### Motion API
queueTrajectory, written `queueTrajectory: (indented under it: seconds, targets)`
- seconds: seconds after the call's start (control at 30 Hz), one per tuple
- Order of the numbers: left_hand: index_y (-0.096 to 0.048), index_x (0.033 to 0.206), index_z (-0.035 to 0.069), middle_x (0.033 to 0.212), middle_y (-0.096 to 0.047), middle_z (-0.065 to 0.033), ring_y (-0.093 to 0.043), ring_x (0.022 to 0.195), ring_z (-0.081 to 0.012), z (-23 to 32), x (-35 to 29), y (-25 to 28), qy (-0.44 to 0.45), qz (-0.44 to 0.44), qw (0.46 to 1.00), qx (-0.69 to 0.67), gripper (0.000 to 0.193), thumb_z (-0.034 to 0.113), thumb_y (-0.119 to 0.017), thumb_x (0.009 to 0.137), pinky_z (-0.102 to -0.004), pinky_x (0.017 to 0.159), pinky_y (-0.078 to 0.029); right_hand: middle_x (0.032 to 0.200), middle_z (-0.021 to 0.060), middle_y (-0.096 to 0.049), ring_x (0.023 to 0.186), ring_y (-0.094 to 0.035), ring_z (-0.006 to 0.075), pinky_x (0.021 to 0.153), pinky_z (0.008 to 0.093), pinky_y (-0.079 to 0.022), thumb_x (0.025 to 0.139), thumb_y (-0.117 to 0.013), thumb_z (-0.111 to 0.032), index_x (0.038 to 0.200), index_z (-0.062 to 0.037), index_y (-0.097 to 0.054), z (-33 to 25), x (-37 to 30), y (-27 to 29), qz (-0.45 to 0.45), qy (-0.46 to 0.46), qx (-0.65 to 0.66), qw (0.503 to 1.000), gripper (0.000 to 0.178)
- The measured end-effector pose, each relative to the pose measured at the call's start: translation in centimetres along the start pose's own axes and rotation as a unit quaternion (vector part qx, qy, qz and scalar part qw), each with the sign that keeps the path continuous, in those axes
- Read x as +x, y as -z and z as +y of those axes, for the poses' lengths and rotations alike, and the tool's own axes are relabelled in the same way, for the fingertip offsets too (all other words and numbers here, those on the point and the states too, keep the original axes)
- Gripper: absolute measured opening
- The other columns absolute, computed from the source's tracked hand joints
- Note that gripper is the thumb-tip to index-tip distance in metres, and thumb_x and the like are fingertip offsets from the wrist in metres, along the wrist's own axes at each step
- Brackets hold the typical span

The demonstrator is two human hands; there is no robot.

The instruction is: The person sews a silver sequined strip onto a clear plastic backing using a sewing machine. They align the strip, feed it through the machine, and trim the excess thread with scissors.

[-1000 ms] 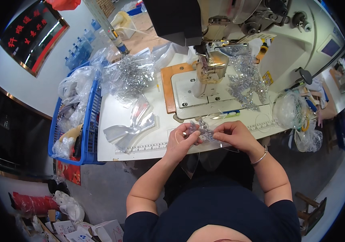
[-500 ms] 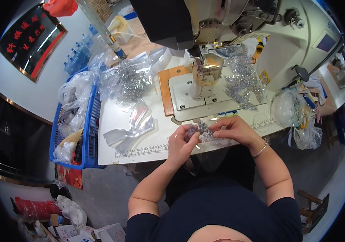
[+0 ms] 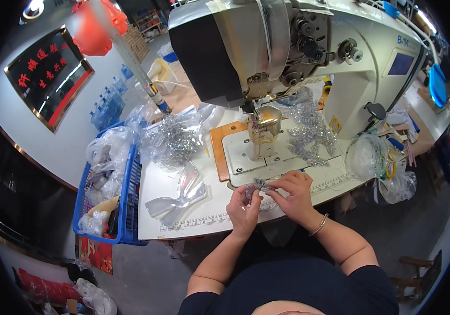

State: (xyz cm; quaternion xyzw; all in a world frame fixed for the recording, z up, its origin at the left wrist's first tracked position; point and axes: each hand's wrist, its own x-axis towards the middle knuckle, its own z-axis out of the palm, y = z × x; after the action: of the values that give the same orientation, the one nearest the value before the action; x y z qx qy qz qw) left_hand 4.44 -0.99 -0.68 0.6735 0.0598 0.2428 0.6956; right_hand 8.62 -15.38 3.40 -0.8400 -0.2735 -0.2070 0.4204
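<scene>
A white desk (image 3: pixel 154 184) stretches beyond the left grip (image 3: pixel 243 212) and right grip (image 3: pixel 296 197), with a sewing machine (image 3: pixel 361 34) towering past both. A blue basket (image 3: pixel 128 205) stands well left of them. Glittery silver pieces (image 3: pixel 311 139) lie beyond the right grip; a clear plastic piece (image 3: pixel 183 197) lies left of the left grip. The left grip pinches a small silver ornament (image 3: pixel 261 185); the right grip, narrow, meets its right end, though whether it pinches I cannot tell.
</scene>
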Motion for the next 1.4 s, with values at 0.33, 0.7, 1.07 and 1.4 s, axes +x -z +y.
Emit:
queueTrajectory:
  seconds: [0.33,0.7,1.07,1.4]
  targets:
    - [-0.054,0.101,-0.003,0.105,-0.062,-0.0136,-0.061,0.101,-0.018,1.3,1.4,0.6,0.152,-0.097,0.983,-0.027,0.022,0.004,-0.063,0.082,-0.0278,0.082,-0.048,0.073,0.0032,-0.064,0.084,-0.054,0.0188,0.077,0.0333,-0.044,0.067,-0.074,-0.015,0.077,-0.0076,-0.069,1.8,1.6,0.9,-0.072,-0.115,0.158,0.978,0.013]
    - [-0.044,0.11,0.005,0.114,-0.053,-0.0157,-0.053,0.107,-0.0244,-1.0,4.0,0.7,0.12,-0.255,0.904,-0.32,0.039,0.005,-0.061,0.075,-0.038,0.096,-0.04,0.072,0.0025,-0.064,0.069,-0.057,0.0088,0.066,0.0248,-0.046,0.072,-0.073,-0.014,0.077,-0.0003,-0.067,1.7,2.9,1.9,-0.126,-0.228,0.322,0.91,0.015]
    - [-0.044,0.114,-0.002,0.114,-0.057,-0.0176,-0.057,0.105,-0.0218,3.3,7.4,0.7,0.143,-0.248,0.933,-0.22,0.038,0.001,-0.061,0.08,-0.0353,0.092,-0.047,0.073,0.0014,-0.063,0.071,-0.056,0.0083,0.068,0.0251,-0.045,0.071,-0.074,-0.016,0.077,-0.002,-0.067,1.2,5.7,2.5,-0.08,-0.188,0.277,0.939,0.017]
    - [-0.046,0.111,-0.001,0.106,-0.06,-0.0122,-0.058,0.093,-0.0154,3.1,6.0,0.6,0.082,-0.213,0.966,-0.121,0.034,0.002,-0.062,0.081,-0.0301,0.082,-0.048,0.072,-0.0008,-0.062,0.068,-0.054,0.0059,0.067,0.0228,-0.043,0.073,-0.075,-0.016,0.076,-0.0039,-0.064,2.0,5.3,1.6,-0.138,-0.173,0.33,0.918,0.017]
